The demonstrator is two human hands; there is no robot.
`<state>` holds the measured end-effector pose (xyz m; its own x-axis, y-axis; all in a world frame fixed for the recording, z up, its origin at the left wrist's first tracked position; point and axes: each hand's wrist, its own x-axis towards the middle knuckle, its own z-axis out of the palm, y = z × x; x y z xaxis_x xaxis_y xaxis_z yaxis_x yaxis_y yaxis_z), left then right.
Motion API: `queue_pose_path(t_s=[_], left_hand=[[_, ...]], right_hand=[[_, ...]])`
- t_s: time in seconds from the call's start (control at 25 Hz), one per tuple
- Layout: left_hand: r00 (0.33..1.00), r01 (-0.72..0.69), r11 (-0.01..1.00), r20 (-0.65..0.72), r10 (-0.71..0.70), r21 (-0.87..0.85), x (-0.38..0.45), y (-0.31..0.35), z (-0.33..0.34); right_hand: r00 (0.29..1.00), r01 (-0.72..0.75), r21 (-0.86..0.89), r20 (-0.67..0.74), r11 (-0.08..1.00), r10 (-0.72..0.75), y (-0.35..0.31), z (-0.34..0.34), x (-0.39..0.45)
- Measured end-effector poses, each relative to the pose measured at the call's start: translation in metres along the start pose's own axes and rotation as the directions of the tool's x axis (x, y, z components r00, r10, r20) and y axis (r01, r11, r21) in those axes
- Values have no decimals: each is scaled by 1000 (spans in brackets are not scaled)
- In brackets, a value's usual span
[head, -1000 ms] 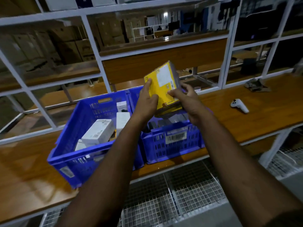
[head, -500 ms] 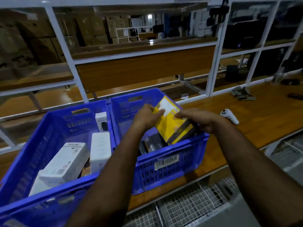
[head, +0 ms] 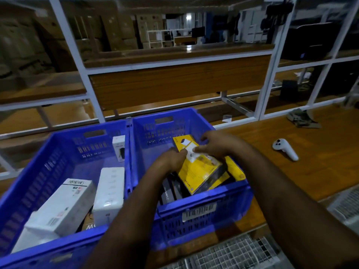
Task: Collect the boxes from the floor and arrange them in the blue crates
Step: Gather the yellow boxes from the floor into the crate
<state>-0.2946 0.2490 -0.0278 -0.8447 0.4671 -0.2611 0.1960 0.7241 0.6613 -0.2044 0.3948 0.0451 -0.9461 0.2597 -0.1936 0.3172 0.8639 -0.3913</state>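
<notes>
Yellow box (head: 196,169): flat, glossy, white label near its upper corner, dark band along its lower right edge, small print too blurred to read. Tilted inside the right blue crate (head: 202,220), upper corner raised toward the far wall, lower end resting on dark boxes (head: 171,191) packed upright along the crate's left side. Second yellow box (head: 236,169) just beside it, against the crate's right wall.

Left blue crate (head: 64,150) touching the right crate, wall to wall, both near the front edge of the wooden shelf (head: 320,171). Inside the left crate: a white box (head: 64,208) lying slanted at the front, a tall white box (head: 109,193) against the right wall, a small white box (head: 118,148) upright in the far right corner. Bare crate floor between them at the far left. Open shelf surface to the right of the crates, with only a white controller (head: 284,149) well apart and crumpled cardboard scrap (head: 303,120) near the back right edge.

Left hand (head: 168,161) curled on the yellow box's left edge, thumb on the label. Right hand (head: 214,145) curled over its upper right edge, fingertips pinching at the label. Both hands close together, clamped on the same box.
</notes>
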Motion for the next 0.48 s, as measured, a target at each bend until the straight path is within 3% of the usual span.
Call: queue_pose_path(t_s=[0.2, 0.36, 0.48], left_hand=[[991, 124, 992, -58, -123, -2, -7, -9, -3], [983, 83, 996, -167, -78, 24, -10, -5, -6], [982, 55, 998, -178, -60, -34, -12, -7, -7]], right_hand=[[992, 109, -43, 73, 993, -106, 6, 10, 28], [976, 202, -20, 90, 979, -200, 3, 4, 48], [925, 313, -26, 236, 949, -299, 2, 18, 56]])
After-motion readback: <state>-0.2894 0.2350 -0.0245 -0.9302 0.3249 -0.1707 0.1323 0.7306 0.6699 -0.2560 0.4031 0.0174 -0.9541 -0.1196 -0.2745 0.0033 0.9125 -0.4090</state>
